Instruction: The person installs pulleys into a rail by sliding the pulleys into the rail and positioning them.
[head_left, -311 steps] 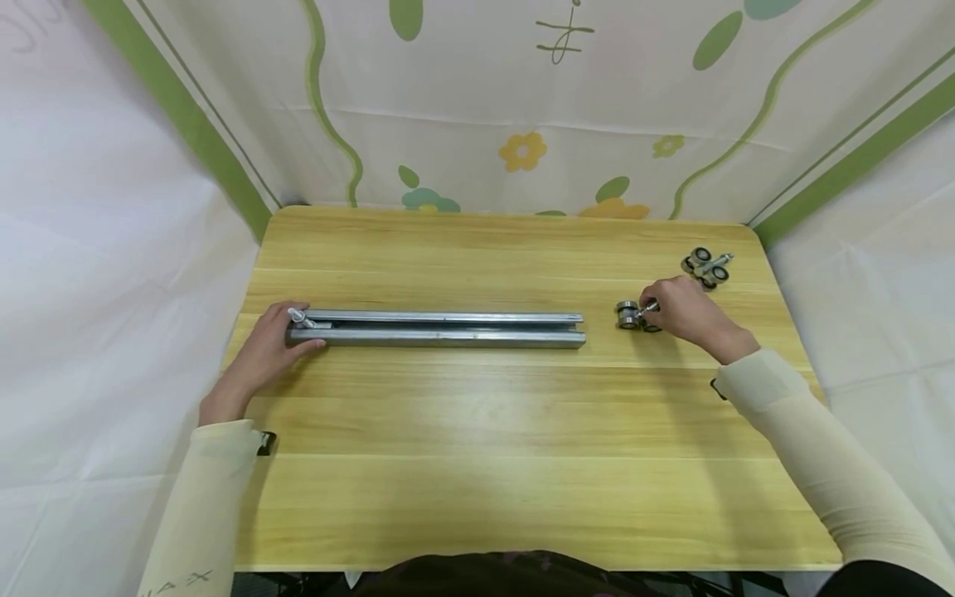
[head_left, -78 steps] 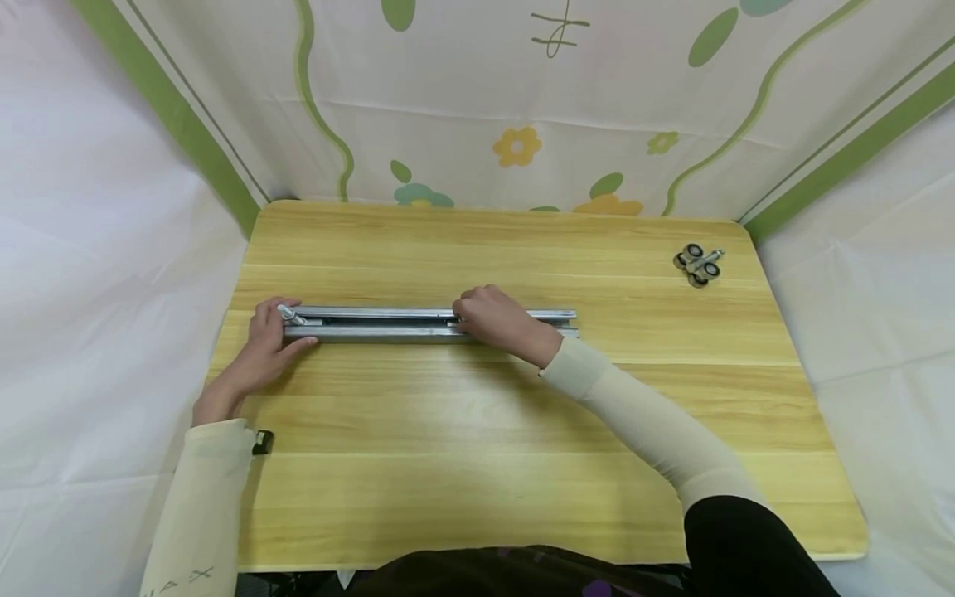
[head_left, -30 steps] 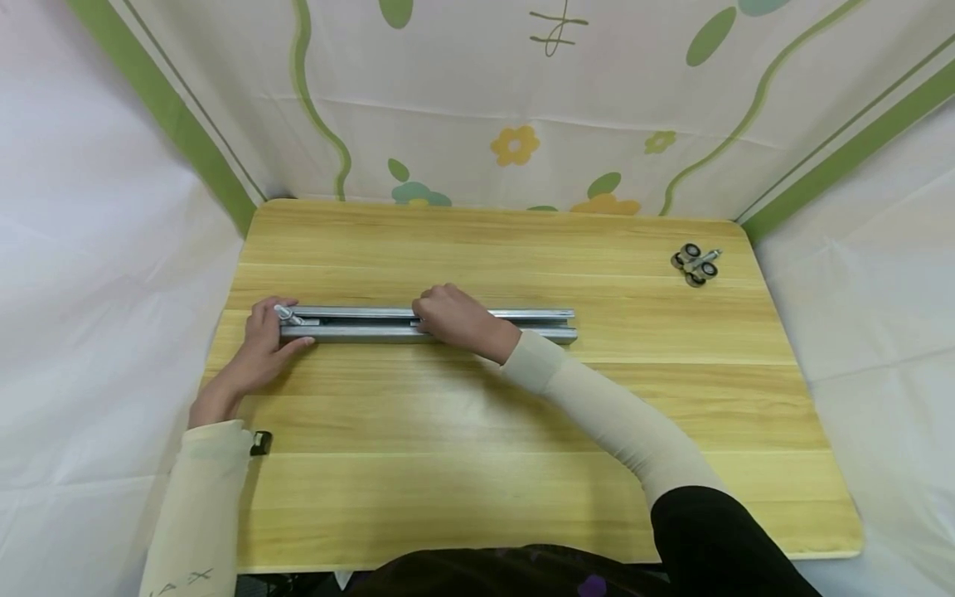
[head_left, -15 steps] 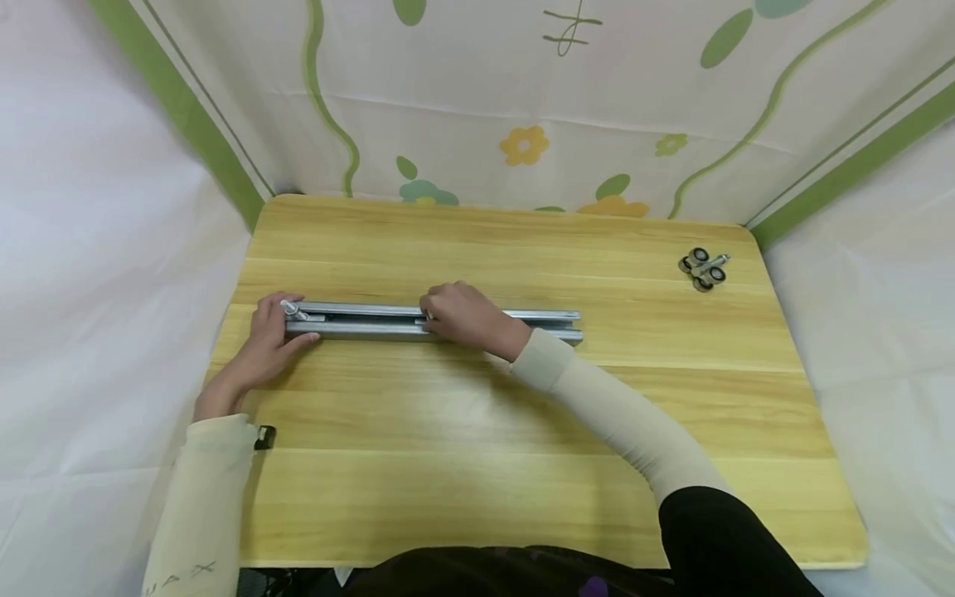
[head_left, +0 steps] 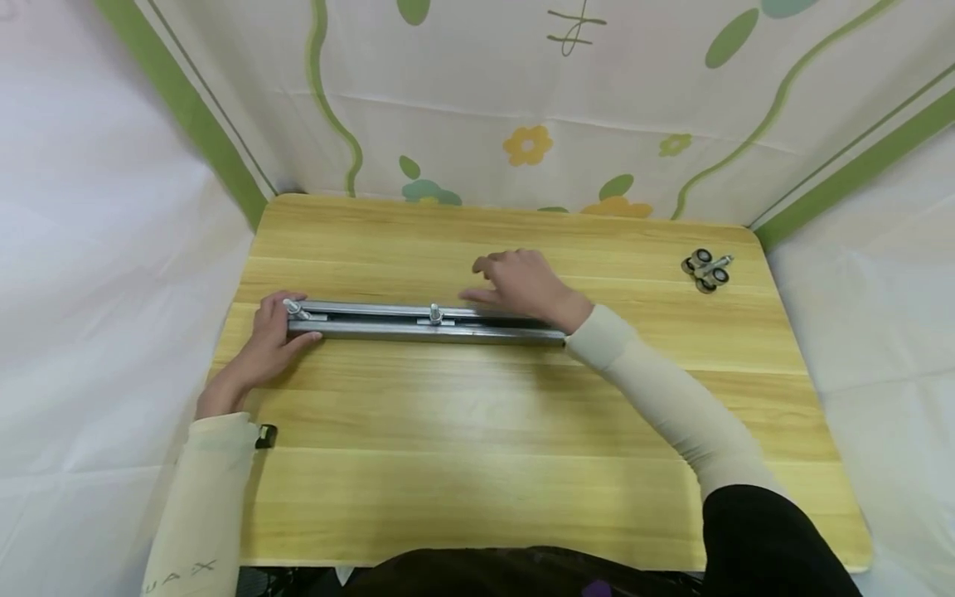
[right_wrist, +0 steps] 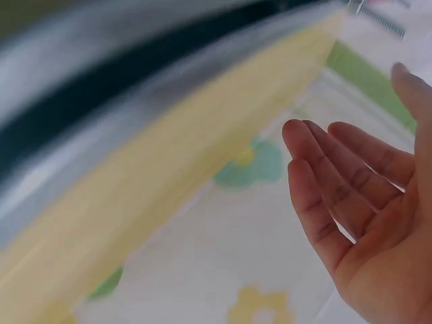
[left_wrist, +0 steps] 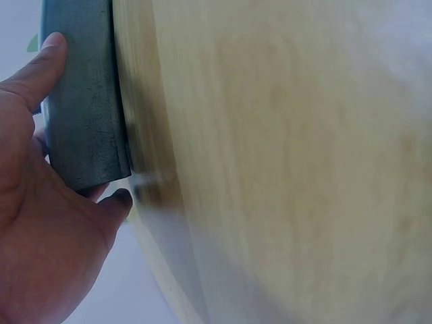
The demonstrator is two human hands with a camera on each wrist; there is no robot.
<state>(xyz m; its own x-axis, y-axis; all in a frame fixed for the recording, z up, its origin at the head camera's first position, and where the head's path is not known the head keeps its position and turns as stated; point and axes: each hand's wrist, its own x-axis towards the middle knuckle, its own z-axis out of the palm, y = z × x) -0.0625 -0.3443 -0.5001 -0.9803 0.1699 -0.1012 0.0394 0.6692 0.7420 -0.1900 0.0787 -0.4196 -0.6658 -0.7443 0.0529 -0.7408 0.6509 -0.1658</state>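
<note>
A slotted steel rail (head_left: pixel 373 332) lies lengthwise on the table. My left hand (head_left: pixel 263 342) grips its left end, thumb along the near side; the left wrist view shows this hand (left_wrist: pixel 57 223) around the rail's end (left_wrist: pixel 84 101). A roller trolley's bolt (head_left: pixel 294 309) sticks up from the slot at that end. A second trolley's bolt (head_left: pixel 436 315) stands near the middle, its wheels hidden inside the rail. Above the rail's right half, my right hand (head_left: pixel 525 282) is open and holds nothing. In the right wrist view its fingers (right_wrist: pixel 337 182) are loosely spread, beside the rail (right_wrist: pixel 40 179).
A third roller trolley (head_left: pixel 705 270), four-wheeled with a bolt, lies at the back right of the wooden table (head_left: pixel 477 481). A patterned cloth wall (head_left: pixel 462 83) rises behind the table's far edge, with white cloth at both sides.
My right hand has brought a trolley from the right side into the rail and slid it leftward to the middle. Now it has let go and moved up and right. The left hand stays put.
</note>
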